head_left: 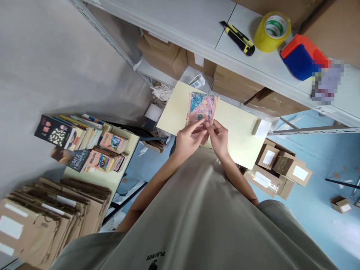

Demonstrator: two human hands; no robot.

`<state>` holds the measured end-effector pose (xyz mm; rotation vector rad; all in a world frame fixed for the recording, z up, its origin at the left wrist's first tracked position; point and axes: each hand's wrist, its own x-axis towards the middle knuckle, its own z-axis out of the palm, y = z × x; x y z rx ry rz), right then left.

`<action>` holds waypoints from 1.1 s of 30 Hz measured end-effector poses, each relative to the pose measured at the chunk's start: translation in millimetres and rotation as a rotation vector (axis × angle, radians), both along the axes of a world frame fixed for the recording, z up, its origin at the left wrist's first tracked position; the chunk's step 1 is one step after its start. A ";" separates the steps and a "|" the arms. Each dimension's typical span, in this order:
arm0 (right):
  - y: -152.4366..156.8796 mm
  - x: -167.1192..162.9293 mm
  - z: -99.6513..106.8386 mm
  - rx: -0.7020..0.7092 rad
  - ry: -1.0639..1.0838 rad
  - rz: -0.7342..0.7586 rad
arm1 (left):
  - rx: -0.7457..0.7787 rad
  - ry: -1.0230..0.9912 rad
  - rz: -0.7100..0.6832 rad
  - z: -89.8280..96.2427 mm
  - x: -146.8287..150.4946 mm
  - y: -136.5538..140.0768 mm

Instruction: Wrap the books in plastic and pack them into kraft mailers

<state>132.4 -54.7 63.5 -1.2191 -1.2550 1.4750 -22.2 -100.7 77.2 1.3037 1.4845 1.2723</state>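
Observation:
A book with a pink and teal illustrated cover (201, 107), comic-like in look, is over the pale table in front of me. My left hand (189, 140) is at its near left part, forefinger reaching across the cover and the other fingers curled at the edge. Close beside it, my right hand (218, 138) pinches the near right edge, thumb and forefinger together. The fingertips of both hands almost meet and hide the near end of the book. Whether a thin wrapper covers it, I cannot tell.
The pale table (239, 129) carries a small white box (261, 128) at its right. A shelf above holds a utility knife (238, 38), yellow tape roll (271, 32) and red-blue tape dispenser (302, 56). Stacked books (104, 161) and flattened cartons (56, 221) stand left; cardboard boxes (277, 165) lie right.

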 end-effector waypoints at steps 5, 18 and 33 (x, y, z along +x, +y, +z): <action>16.0 28.0 -4.9 -0.095 0.097 0.048 | 0.014 0.004 0.233 -3.9 -38.0 11.4; 32.9 45.9 -7.6 -0.111 0.169 0.096 | -0.086 -0.239 0.040 -9.8 -63.1 22.2; 35.3 47.8 3.2 0.280 0.120 0.160 | 0.189 0.199 0.101 7.0 -74.5 16.1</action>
